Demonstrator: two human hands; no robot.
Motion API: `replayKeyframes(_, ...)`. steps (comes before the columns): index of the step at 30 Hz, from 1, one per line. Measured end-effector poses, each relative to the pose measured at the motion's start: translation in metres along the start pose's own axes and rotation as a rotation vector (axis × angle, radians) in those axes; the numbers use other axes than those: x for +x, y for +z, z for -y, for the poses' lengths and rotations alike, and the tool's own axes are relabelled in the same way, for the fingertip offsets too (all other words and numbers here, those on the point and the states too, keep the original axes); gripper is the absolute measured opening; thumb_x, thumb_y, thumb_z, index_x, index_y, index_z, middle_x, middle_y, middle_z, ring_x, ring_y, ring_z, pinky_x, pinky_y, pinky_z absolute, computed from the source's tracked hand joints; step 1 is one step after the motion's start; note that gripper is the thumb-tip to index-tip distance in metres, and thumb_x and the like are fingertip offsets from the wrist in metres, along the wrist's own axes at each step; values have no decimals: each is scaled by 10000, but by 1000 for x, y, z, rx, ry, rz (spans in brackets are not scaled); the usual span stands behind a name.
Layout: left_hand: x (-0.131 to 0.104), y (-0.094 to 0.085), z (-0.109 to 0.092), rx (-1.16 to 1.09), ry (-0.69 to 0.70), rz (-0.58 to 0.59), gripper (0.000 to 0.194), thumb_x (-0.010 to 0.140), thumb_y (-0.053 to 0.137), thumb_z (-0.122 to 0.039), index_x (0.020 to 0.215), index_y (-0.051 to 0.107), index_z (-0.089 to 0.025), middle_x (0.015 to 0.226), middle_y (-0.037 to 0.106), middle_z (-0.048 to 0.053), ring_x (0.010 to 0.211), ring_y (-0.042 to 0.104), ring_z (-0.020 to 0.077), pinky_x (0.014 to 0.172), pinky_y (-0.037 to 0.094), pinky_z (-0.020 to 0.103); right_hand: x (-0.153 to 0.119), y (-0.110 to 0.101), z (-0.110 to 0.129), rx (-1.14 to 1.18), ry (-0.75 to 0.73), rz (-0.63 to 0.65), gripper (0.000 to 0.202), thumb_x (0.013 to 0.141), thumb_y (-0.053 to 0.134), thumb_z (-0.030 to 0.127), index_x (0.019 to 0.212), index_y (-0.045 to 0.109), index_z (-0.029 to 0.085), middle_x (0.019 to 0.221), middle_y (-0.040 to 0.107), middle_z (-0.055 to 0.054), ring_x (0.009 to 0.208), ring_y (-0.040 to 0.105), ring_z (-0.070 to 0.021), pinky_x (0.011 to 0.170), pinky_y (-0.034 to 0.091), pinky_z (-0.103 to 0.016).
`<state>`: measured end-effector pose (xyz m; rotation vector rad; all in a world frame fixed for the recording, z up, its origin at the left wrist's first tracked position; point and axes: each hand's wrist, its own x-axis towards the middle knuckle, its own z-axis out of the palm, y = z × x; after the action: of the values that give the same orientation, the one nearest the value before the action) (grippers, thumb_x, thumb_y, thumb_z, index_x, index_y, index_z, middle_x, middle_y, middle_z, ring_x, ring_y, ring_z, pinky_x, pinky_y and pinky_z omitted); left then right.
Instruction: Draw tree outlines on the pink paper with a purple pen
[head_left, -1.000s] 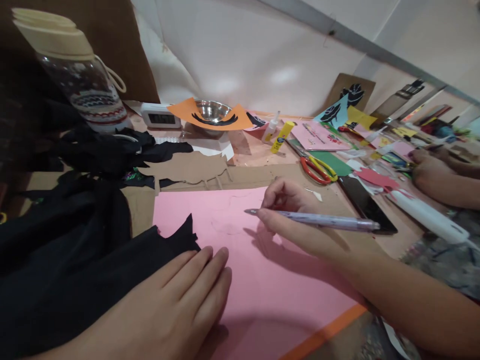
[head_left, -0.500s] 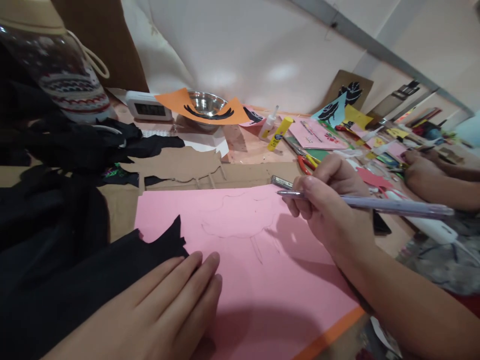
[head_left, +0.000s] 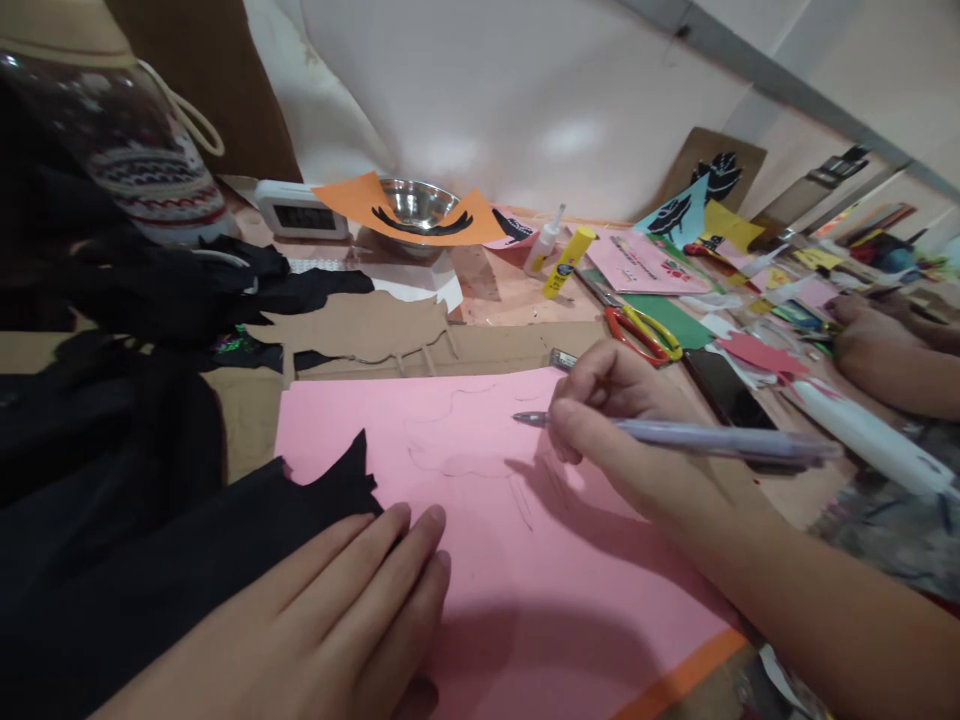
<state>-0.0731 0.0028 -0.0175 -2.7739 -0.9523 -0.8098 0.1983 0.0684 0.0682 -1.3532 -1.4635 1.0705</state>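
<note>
gripping a lilac pen (head_left: 720, 440) in the right hand (head_left: 630, 465), above line-sketched pink paper (head_left: 495, 570); laying the left hand (head_left: 337, 600), flat and unclenched, across black cloth (head_left: 187, 540) and paper.

The right hand (head_left: 626, 425) holds a pen (head_left: 690, 436) over pink paper (head_left: 502, 580).

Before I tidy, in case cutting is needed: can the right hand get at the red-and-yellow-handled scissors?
Probably yes: the scissors lie just beyond the right hand, uncovered, though that hand holds a pale-purple pen that may hinder gripping.
</note>
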Motion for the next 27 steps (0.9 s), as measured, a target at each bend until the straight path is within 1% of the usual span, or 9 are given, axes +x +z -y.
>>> replayKeyframes(1,4,-1,-1,8,67,-98,386,1209,355,-365,1338,684,-211,1365,813,31,1266,693,185,1247,386,329,-2,5,0,-2,26,36,326,896,845,293,817,529,279,666,588,65,540,522,-128,495,434,-261)
replayKeyframes(3,11,-3,-1,30,28,-56,389,1209,354,-348,1299,699,-192,1336,821,49,1238,685,196,1215,401,342,-6,13,-4,-6,66,142,286,907,831,273,820,559,273,678,609,56,545,536,-128,482,420,-256)
replayKeyframes(4,15,-4,-1,53,88,-51,358,1197,397,-336,1271,717,-195,1298,835,41,1199,690,195,1173,420,334,-8,17,-8,-13,83,189,291,921,821,271,804,555,271,657,598,59,535,531,-127,472,402,-255)
replayKeyframes(6,20,-7,-2,74,110,-23,434,1203,350,-370,1213,754,-212,1276,842,34,1165,682,204,1130,426,346,-10,21,-19,-41,121,233,331,959,790,271,768,519,269,607,556,69,511,502,-122,459,358,-258)
replayKeyframes(9,24,-10,-5,104,109,46,521,1206,307,-374,1135,805,-237,1249,850,23,1149,668,205,1105,418,351,-11,24,-34,-73,148,207,355,1004,736,262,763,475,271,606,535,77,513,474,-121,465,334,-270)
replayKeyframes(12,25,-12,-8,128,113,80,538,1203,305,-353,1131,826,-243,1245,846,27,1158,651,215,1100,409,365,-12,23,-41,-74,149,210,341,1017,715,257,780,470,274,630,544,81,525,482,-123,476,347,-274)
replayKeyframes(18,24,-13,-6,150,128,61,577,1200,273,-329,1123,839,-247,1243,841,36,1197,595,234,1120,369,383,-12,25,-35,-72,168,224,350,1017,701,268,769,455,275,600,520,91,500,470,-118,439,356,-245)
replayKeyframes(23,25,-11,-6,157,112,115,565,1197,276,-311,1150,835,-244,1267,837,40,1214,567,248,1116,365,406,-12,25,-36,-87,163,212,356,1015,721,282,772,461,274,603,526,90,503,469,-117,440,363,-242)
replayKeyframes(27,23,-8,-6,155,133,93,544,1193,293,-316,1155,830,-242,1266,831,43,1229,560,255,1132,354,410,-11,24,-36,-92,153,225,357,1020,709,297,770,457,273,601,522,91,509,464,-121,451,354,-250)
